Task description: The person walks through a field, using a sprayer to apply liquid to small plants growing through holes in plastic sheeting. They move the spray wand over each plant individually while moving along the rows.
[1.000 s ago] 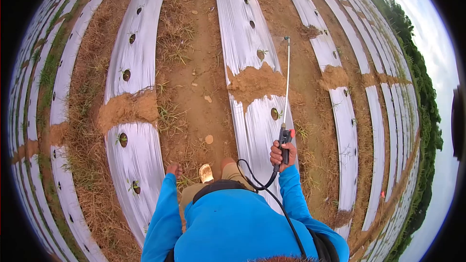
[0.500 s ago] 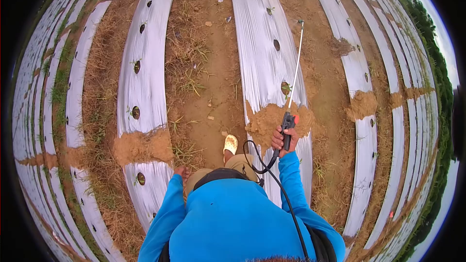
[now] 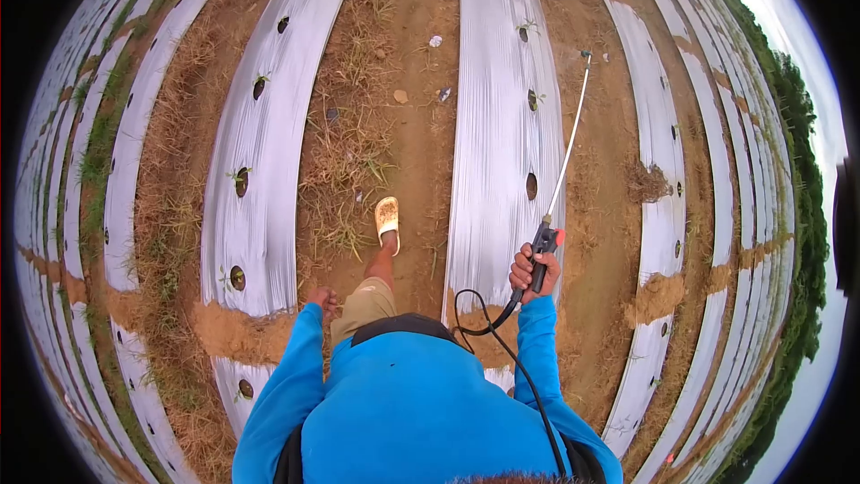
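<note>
My right hand [image 3: 534,272] is wrapped around the black handle of a spray wand [image 3: 562,181], which has a red part near the top of its grip. The thin lance points forward and slightly right, ending in a small nozzle over the soil beside a plastic-covered bed [image 3: 497,125]. From the handle a black hose [image 3: 520,363] loops back past my right arm. My left hand [image 3: 324,302] hangs low by my thigh with its fingers loosely curled, and nothing shows in it.
Silver plastic strips run forward on both sides, with planting holes, some holding small seedlings [image 3: 240,181]. Mounds of soil [image 3: 242,333] cross the strips. Between them lies a dirt path [image 3: 417,152] with dry grass, where my light-coloured shoe [image 3: 387,221] steps. Trees [image 3: 788,116] line the right edge.
I have moved forward along the path, and the soil mounds now lie closer to me. A foot has swung ahead. The wand stays in my right hand, its nozzle still pointing forward and right.
</note>
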### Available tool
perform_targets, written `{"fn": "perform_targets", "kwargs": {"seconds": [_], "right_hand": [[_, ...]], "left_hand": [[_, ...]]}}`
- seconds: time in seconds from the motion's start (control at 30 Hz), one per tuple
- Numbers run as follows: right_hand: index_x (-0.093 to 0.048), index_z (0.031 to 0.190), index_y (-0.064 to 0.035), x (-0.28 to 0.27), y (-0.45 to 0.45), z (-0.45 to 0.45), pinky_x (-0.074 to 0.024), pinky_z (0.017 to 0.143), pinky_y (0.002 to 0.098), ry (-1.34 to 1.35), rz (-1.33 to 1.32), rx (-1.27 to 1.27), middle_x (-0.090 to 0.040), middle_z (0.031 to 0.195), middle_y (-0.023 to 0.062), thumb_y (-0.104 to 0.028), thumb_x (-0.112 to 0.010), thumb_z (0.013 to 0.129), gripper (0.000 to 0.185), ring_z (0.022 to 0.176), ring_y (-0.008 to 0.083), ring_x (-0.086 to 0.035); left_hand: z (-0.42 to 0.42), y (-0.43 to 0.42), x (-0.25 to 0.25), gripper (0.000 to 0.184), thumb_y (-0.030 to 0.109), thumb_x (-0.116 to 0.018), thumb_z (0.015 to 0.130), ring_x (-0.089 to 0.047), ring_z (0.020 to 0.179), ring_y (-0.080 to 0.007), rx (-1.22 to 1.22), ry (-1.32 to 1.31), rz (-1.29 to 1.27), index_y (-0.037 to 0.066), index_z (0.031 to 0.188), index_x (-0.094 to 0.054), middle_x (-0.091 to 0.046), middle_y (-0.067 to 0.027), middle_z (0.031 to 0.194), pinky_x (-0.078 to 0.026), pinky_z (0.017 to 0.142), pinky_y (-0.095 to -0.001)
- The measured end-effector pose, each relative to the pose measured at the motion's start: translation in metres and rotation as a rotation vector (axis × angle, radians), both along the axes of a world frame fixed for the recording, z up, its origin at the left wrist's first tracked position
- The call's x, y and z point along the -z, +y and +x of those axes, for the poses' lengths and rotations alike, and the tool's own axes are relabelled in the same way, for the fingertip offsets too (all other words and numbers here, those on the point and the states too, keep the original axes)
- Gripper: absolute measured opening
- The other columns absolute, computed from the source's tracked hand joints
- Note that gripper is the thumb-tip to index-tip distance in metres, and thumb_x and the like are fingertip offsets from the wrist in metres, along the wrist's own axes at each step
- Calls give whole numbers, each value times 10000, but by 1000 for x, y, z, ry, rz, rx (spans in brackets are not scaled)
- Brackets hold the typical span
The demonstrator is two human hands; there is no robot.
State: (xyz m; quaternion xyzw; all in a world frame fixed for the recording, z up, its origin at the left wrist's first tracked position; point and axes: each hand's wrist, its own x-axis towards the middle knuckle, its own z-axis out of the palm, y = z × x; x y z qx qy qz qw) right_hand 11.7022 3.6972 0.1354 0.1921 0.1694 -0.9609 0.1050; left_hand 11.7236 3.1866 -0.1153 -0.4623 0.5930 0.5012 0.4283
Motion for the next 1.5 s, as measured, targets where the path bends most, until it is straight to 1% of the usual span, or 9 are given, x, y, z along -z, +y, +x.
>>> {"fn": "perform_targets", "kwargs": {"seconds": [0.1, 0.43, 0.87, 0.9, 0.93, 1.03, 1.2, 1.3, 1.5], "right_hand": [[-447, 829, -43, -4, 9, -112, -372, 368, 267, -29, 47, 19, -387, 584, 14, -199, -517, 769, 181, 416, 110, -381], [-485, 780, -66, -68, 24, -402, -331, 347, 252, -152, 67, 73, -398, 564, 7, -222, -529, 762, 163, 401, 111, -379], [-457, 710, -121, 6, 95, -834, -311, 350, 246, -230, 135, 60, -379, 542, -16, -236, -542, 758, 151, 403, 99, -363], [-458, 720, -114, -2, 102, -863, -309, 346, 245, -199, 123, 46, -379, 539, -14, -238, -529, 760, 148, 397, 99, -360], [-491, 745, -74, -8, 108, -890, -343, 343, 258, -180, 69, 65, -411, 547, -4, -209, -535, 754, 143, 393, 112, -389], [-489, 755, -69, -21, 128, -967, -349, 344, 260, -125, 26, 12, -411, 547, -4, -210, -536, 758, 148, 393, 109, -389], [-465, 748, -76, -19, 149, -1090, -317, 337, 246, -243, 208, 61, -390, 539, -1, -209, -544, 745, 155, 392, 107, -363], [-466, 753, -71, -11, 162, -1164, -319, 337, 256, -184, 141, 43, -393, 546, 4, -205, -540, 741, 154, 395, 115, -368], [-482, 809, -40, -6, 190, -1312, -375, 371, 270, -61, 34, 24, -420, 580, 24, -207, -517, 767, 176, 415, 124, -401]], "left_hand": [[-68, 5, 127, 203, 296, -524, 806, -516, 503, -171, 92, 65, 6, 96, 804, -557, -542, -49, 638, -374, 409, -319], [-533, 98, -115, 161, 219, -508, 858, -485, 527, -120, -26, 348, 177, 64, 827, -534, -540, -42, 694, -330, 425, -275], [-736, 104, -72, 194, 220, -441, 869, -416, 433, -124, -51, -107, -86, 100, 754, -539, -502, -29, 610, -258, 361, -303], [-744, 110, -88, 271, 302, -485, 847, -542, 555, -210, 119, -95, -125, 61, 798, -598, -588, -94, 696, -395, 457, -393], [-711, 58, 5, 422, 411, -519, 810, -606, 811, -314, 722, 507, -182, 9, 880, -626, -642, -177, 865, -467, 715, -436], [-751, 68, -17, 549, 487, -519, 784, -549, 1029, -362, 546, 368, -175, -7, 1005, -608, -627, -228, 1013, -398, 913, -403], [-901, 111, -60, 364, 373, -478, 834, -594, 673, -268, 463, 253, -127, 44, 954, -577, -616, -154, 819, -479, 569, -429], [-1025, 141, -50, 192, 226, -479, 841, -583, 598, -225, 44, -56, -89, 78, 769, -579, -569, -72, 654, -435, 473, -400], [-1274, 207, -10, 169, 244, -474, 834, -472, 444, -163, -33, 18, 79, 88, 800, -529, -522, -53, 618, -328, 358, -329]]}}
